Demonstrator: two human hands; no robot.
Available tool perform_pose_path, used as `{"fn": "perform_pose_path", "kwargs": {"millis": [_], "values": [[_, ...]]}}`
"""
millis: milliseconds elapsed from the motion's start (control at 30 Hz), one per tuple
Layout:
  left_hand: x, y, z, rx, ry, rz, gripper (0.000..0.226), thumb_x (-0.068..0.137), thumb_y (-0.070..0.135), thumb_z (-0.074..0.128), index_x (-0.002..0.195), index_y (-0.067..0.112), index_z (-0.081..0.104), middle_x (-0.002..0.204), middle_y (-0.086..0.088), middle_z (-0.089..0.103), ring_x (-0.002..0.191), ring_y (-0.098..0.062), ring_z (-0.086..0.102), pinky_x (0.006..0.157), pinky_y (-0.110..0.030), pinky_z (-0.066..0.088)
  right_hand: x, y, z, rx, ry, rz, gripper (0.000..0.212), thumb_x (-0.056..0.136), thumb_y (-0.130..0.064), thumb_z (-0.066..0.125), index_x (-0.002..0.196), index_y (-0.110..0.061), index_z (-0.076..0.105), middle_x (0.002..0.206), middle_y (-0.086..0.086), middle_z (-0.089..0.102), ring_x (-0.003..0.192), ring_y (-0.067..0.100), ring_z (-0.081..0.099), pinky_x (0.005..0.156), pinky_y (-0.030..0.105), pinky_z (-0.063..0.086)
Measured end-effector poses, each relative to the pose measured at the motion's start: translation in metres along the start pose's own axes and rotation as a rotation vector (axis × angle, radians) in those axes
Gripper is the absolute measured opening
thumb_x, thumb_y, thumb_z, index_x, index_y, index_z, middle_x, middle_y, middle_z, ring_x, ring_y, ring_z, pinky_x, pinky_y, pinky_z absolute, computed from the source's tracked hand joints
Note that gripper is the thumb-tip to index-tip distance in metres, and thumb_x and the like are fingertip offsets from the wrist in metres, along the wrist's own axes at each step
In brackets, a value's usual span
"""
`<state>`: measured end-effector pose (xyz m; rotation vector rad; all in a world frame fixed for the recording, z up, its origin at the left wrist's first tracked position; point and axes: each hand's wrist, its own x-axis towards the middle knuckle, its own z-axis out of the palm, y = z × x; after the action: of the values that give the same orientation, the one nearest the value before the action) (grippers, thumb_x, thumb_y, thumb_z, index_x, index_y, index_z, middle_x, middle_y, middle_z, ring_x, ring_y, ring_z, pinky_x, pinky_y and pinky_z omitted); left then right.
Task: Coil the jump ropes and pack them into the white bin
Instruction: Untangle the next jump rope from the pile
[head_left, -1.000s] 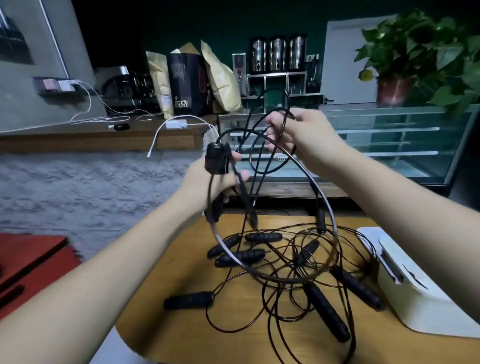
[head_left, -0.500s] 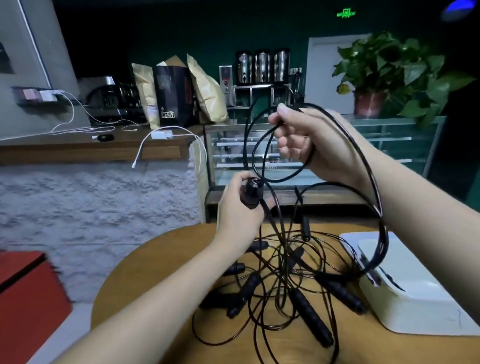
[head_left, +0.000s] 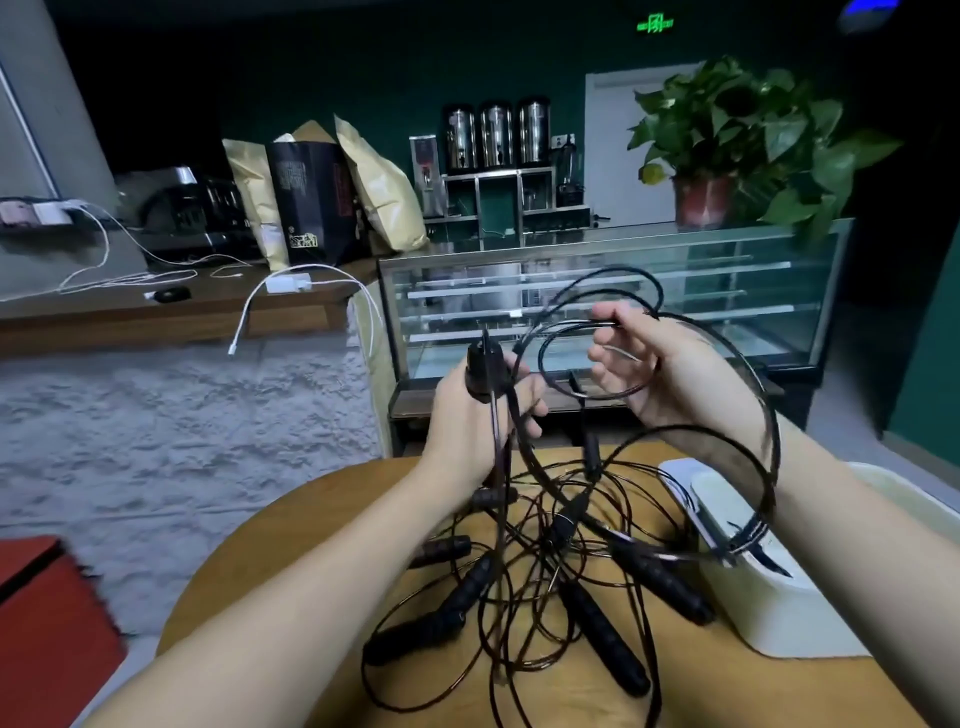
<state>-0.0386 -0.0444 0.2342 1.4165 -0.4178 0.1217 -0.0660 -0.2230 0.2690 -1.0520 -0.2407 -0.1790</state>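
Black rope (head_left: 769, 415) looped in right hand (head_left: 660, 369), handle (head_left: 483, 369) gripped by left hand (head_left: 478, 415)

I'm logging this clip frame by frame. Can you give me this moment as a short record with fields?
left hand: grips a black rope handle, raised above the table
right hand: holds loops of black cord
table: round, wooden, with a tangle of ropes and handles
white bin: at the right table edge, no rope coil seen inside
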Motion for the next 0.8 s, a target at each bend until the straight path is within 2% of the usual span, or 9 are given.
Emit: {"fn": "perform_pose_path", "kwargs": {"millis": [67, 167, 267, 400, 567, 733, 800], "values": [[-0.004, 0.0, 0.003, 0.162, -0.056, 0.031, 0.018, 0.094, 0.009, 0.069, 0.106, 0.001, 0.059, 0.078, -0.008, 0.07, 0.055, -0.018, 0.065, 0.049, -0.027, 0.049, 0.007, 0.006, -0.007, 0.205, 0.06, 0.033, 0.022, 0.102, -0.021, 0.051, 0.098, -0.007, 0.068, 0.068, 0.0, 0.066, 0.062, 0.01, 0.065, 0.061, 0.02, 0.057], [-0.01, -0.012, 0.011, 0.343, -0.119, 0.011, 0.012, 0.089, 0.02, 0.076, 0.092, 0.012, 0.067, 0.082, -0.009, 0.076, 0.064, -0.021, 0.069, 0.058, -0.03, 0.053, 0.019, 0.013, -0.008, 0.372, 0.112, 0.063, 0.026, 0.102, -0.02, 0.05, 0.09, -0.005, 0.067, 0.061, 0.001, 0.064, 0.058, 0.011, 0.062, 0.058, 0.022, 0.056], [-0.011, -0.027, 0.018, 0.266, -0.158, -0.075, 0.02, 0.086, 0.023, 0.079, 0.081, 0.009, 0.065, 0.067, -0.008, 0.069, 0.059, -0.025, 0.06, 0.057, -0.033, 0.05, 0.028, 0.024, 0.0, 0.382, 0.128, 0.062, 0.025, 0.103, -0.019, 0.048, 0.09, -0.003, 0.063, 0.058, 0.001, 0.062, 0.054, 0.011, 0.061, 0.056, 0.021, 0.055], [-0.012, -0.034, 0.023, 0.056, -0.2, -0.211, 0.027, 0.08, 0.008, 0.083, 0.076, 0.017, 0.058, 0.059, -0.008, 0.061, 0.058, -0.025, 0.053, 0.052, -0.026, 0.044, 0.035, 0.034, 0.0, 0.291, 0.117, 0.078, 0.023, 0.103, -0.018, 0.048, 0.09, -0.006, 0.062, 0.057, 0.0, 0.061, 0.051, 0.01, 0.06, 0.055, 0.019, 0.053], [-0.017, -0.033, 0.026, 0.039, -0.396, -0.198, 0.032, 0.074, 0.008, 0.082, 0.06, 0.027, 0.06, 0.054, -0.005, 0.057, 0.048, -0.02, 0.048, 0.049, -0.025, 0.04, 0.044, 0.048, -0.012, 0.223, 0.157, 0.113, 0.023, 0.104, -0.02, 0.047, 0.091, -0.007, 0.061, 0.052, -0.003, 0.058, 0.047, 0.007, 0.057, 0.049, 0.017, 0.048], [-0.016, -0.04, 0.035, 0.155, -0.279, -0.174, 0.04, 0.074, -0.004, 0.083, 0.061, 0.02, 0.054, 0.051, -0.006, 0.054, 0.044, -0.017, 0.044, 0.049, -0.024, 0.041, 0.052, 0.063, -0.012, 0.266, 0.188, 0.138, 0.025, 0.105, -0.019, 0.047, 0.088, -0.006, 0.06, 0.051, -0.003, 0.058, 0.045, 0.007, 0.057, 0.046, 0.016, 0.049], [-0.015, -0.036, 0.031, 0.138, -0.25, -0.15, 0.036, 0.077, -0.002, 0.081, 0.058, 0.018, 0.059, 0.057, -0.012, 0.058, 0.045, -0.018, 0.047, 0.048, -0.024, 0.043, 0.053, 0.066, -0.014, 0.201, 0.192, 0.152, 0.029, 0.104, -0.026, 0.048, 0.087, -0.007, 0.062, 0.055, -0.001, 0.062, 0.048, 0.009, 0.061, 0.049, 0.019, 0.054]]}}
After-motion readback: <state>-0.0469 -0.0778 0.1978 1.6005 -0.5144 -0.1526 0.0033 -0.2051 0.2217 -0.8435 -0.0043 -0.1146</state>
